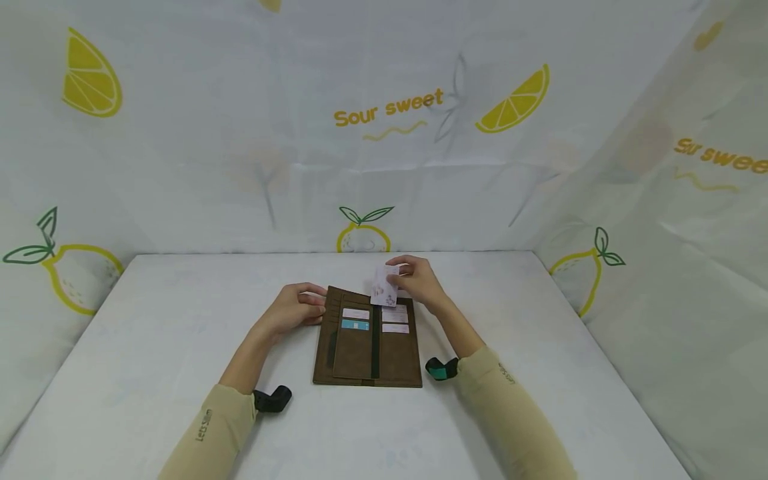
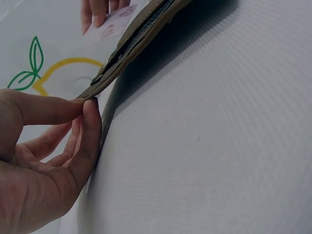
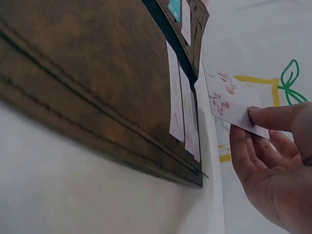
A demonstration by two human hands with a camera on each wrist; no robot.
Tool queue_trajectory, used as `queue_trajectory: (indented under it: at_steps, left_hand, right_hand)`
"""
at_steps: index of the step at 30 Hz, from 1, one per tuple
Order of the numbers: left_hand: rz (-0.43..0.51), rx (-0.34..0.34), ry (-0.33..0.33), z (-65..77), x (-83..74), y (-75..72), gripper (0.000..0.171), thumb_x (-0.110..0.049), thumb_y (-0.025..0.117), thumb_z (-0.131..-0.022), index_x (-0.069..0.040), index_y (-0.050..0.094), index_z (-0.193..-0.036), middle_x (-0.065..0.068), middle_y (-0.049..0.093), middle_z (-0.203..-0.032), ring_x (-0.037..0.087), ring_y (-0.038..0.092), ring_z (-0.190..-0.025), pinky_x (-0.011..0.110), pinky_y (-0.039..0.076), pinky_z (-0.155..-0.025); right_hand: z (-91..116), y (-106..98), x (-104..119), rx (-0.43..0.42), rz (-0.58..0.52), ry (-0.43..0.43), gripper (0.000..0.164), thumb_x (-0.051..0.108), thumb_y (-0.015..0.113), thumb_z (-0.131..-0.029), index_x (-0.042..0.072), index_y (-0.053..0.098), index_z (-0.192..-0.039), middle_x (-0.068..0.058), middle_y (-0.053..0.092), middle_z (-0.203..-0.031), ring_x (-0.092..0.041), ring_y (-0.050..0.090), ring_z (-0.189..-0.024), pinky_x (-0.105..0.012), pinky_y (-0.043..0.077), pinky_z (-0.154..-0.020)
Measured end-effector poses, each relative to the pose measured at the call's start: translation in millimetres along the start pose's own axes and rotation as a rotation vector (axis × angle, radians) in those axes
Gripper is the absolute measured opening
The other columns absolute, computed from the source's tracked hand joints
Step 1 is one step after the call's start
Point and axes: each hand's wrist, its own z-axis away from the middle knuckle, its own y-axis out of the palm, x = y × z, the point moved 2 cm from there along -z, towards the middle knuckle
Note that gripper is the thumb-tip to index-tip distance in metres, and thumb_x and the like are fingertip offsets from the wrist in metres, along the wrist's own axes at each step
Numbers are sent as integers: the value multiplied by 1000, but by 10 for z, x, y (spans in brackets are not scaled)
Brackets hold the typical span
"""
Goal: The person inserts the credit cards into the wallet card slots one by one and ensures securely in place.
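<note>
A brown wallet [image 1: 354, 353] lies unfolded on the table, with cards tucked in slots on both halves. My left hand [image 1: 294, 308] pinches the wallet's left edge between thumb and fingertips; the left wrist view shows that edge raised off the table. At the wallet's top right, my right hand [image 1: 418, 281] holds a pale card [image 1: 383, 287] with a pink flower print by its edge. In the right wrist view the card [image 3: 229, 100] is apart from the slots, beyond the white cards [image 3: 176, 97] in the right half. A blue card [image 1: 355, 325] shows in the left half.
The white table [image 1: 180, 333] runs to a back wall cloth [image 1: 240, 167] printed with lemons and words. Black wrist-worn devices [image 1: 273, 399] stick out near both sleeve cuffs. A second printed cloth [image 1: 672, 280] hangs along the right side.
</note>
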Motion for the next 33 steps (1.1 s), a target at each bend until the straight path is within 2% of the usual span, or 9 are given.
queue_trajectory:
  at_steps: [4,8,11,17,24,25,26,33]
  left_hand:
    - [7,0,-6,-3,7,0,39,6,65,-103,6,60,-141,8,68,-105,11,70,-89,23,66,-80]
    - [15,-2,-13,-7,4,-1,39,6,65,-102,6,60,-141,8,68,-106,11,70,-90,22,66,-80]
    - [7,-2,-12,-7,-3,2,40,5,65,-102,5,60,-141,9,68,-107,11,70,-90,23,66,-81]
    - [-3,-4,-4,-9,-5,5,40,5,66,-102,6,60,-142,11,69,-108,12,70,-90,24,67,-81]
    - [-6,-6,-8,-14,-8,5,40,5,66,-102,6,60,-141,9,69,-106,11,70,-90,23,67,-80]
    - [-5,-7,-9,-16,-8,4,40,6,66,-102,6,61,-141,9,69,-105,11,70,-89,23,67,-80]
    - [-5,-8,-10,-17,-8,4,40,6,66,-102,6,61,-141,9,69,-105,11,71,-89,23,67,-80]
    - [-1,-12,-15,-24,-1,7,39,5,67,-101,5,61,-141,10,70,-106,11,71,-87,24,67,-79]
  right_hand:
    - [-11,73,25,18,-35,-22,30,5,74,-101,2,73,-132,-16,78,-97,-14,58,-79,-23,57,-75]
    - [-26,130,40,32,-32,-35,30,4,74,-101,4,74,-131,-4,68,-78,-12,52,-71,-21,48,-66]
    - [-41,167,48,42,-22,-42,29,4,74,-101,5,75,-130,-2,64,-73,-12,49,-68,-22,41,-62]
    - [-73,255,104,95,-34,-69,29,3,72,-101,3,73,-131,-4,68,-75,-11,53,-69,-22,45,-64]
    - [-122,363,153,148,-57,-104,31,0,71,-101,-2,71,-132,6,39,-59,-10,34,-59,-21,44,-62]
    - [-127,375,159,153,-63,-104,31,-1,71,-101,-3,71,-133,7,38,-58,-9,34,-58,-20,44,-62]
    - [-131,388,162,156,-71,-102,31,-1,70,-102,-3,70,-133,7,38,-58,-9,33,-58,-21,45,-62]
    - [-161,474,135,133,-116,-49,31,0,73,-101,-1,72,-132,3,60,-68,-10,54,-67,-20,57,-70]
